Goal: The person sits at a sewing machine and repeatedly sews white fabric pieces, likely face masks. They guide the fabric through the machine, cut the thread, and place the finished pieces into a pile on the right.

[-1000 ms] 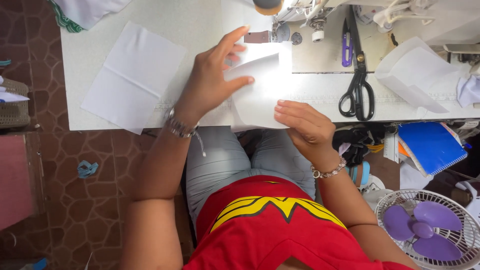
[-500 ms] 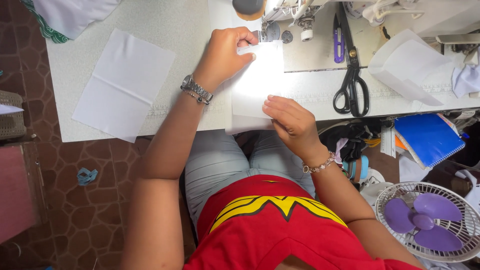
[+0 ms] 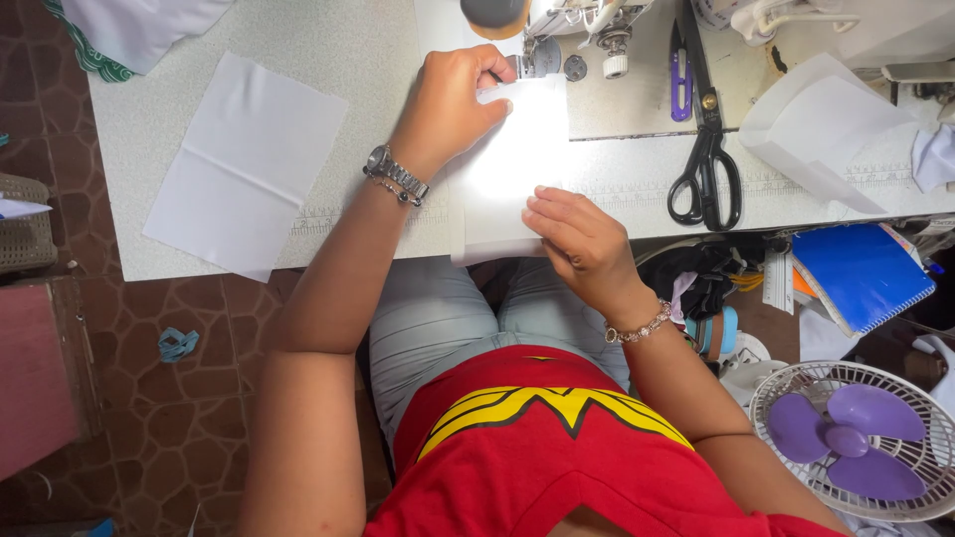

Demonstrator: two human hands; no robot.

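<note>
Now, left hand: the left hand (image 3: pixel 450 104), wearing a metal wristwatch (image 3: pixel 396 175), has slid up since the earlier frames to the far end of the white rectangular fabric piece (image 3: pixel 512 159); its fingers are curled and press that end down right beside the needle area of the sewing machine (image 3: pixel 557 40). Whether it pinches the cloth or only pins it flat cannot be told.
Right hand: the right hand (image 3: pixel 582 239), with a beaded bracelet (image 3: pixel 637 326), lies loosely curved, fingertips resting on the near right part of the same fabric piece, not gripping anything.
Fabric piece: it lies on the pale speckled desk (image 3: pixel 378 60), stretching from the desk's near edge up to the sewing machine, brightly lit by the machine's lamp.
What changed: a second ago the left hand lay open and flat on the middle of the cloth; it is now closed and up at the machine, and the cloth's leading end sits closer to the needle.
Meaning: judging from this, the cloth is being lined up at the needle, the right hand steadying the trailing part.
Left of the fabric piece: a second white fabric sheet (image 3: pixel 249 159), well apart.
Right of the fabric piece: black-handled scissors (image 3: pixel 704 149), then folded white cloth (image 3: pixel 826 129).
Below the desk's right side: a blue notebook (image 3: pixel 860 273) and a white fan with purple blades (image 3: pixel 856 443).
</note>
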